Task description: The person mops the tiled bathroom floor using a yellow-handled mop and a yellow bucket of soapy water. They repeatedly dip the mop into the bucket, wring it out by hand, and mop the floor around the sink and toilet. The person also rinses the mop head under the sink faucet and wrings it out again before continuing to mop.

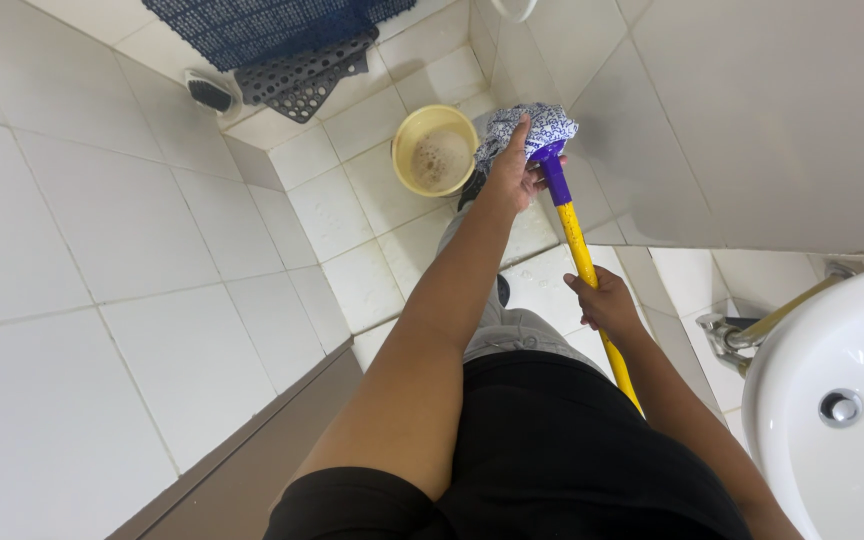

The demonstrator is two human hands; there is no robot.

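The left hand [514,178] clamps the cloth [532,128] at the mop [580,255] head, upper centre; the right hand [607,303] holds the yellow handle. A loosened grip could drop the cloth beside the bucket [407,135], dripping water on the floor [352,210].

No packages, labels, signs, screens visible.

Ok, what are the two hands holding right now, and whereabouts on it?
Both hold the mop. The left hand grips the cloth head at the purple collar; the right hand is closed around the yellow handle lower down.
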